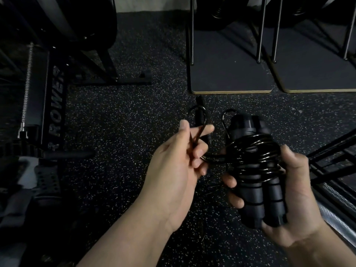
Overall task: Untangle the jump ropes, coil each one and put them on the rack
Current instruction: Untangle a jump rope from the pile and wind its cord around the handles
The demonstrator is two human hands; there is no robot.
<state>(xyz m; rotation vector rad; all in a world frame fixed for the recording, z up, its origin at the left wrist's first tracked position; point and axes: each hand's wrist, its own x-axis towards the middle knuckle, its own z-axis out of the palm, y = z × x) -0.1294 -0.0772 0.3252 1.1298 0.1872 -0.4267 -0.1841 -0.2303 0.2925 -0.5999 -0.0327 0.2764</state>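
Two hands over the speckled rubber floor [134,116], and both are busy. The right hand [289,191] has its fingers [230,181] curled round a pair of black foam handles [260,199] held side by side, thumb up along the far side, with the glossy black rope [254,157] wound in many turns around the upper half of those handles. The handle caps poke out above the coil, tilted away from the person. From the bundle a strand runs across to the left hand [173,166], where a loop of rope [200,120] sticks up between the fingertips: thumb and forefinger pinch it, the other fingers curl in under it, so that hand is closed on the loop and not spread at all. Behind the loop, down on the floor, lies a second jump rope [200,105], dark and hard to read; one handle end shows, and thin strands trail on the floor below the hands. Further back stand two flat boards [231,78] with pale edges, thin metal legs rising from them. To the left sits a rowing machine [55,105] with lettering down its frame and a grip bar lying across. A black metal frame [331,157] cuts in at the right edge, just beside the right hand; whether it is the rack, I cannot tell.
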